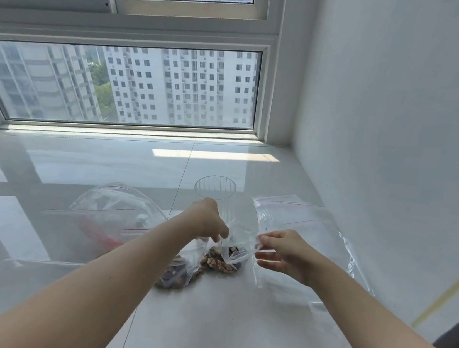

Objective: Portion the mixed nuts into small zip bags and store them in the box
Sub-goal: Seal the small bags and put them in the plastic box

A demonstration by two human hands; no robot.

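White glossy tabletop (68, 284) below a window (123, 84) carries, leftmost, a large zip bag (112, 211). Left hand (210, 222) and right hand (285, 252) pinch a small zip bag (238, 245) of mixed nuts (221, 263) between them.
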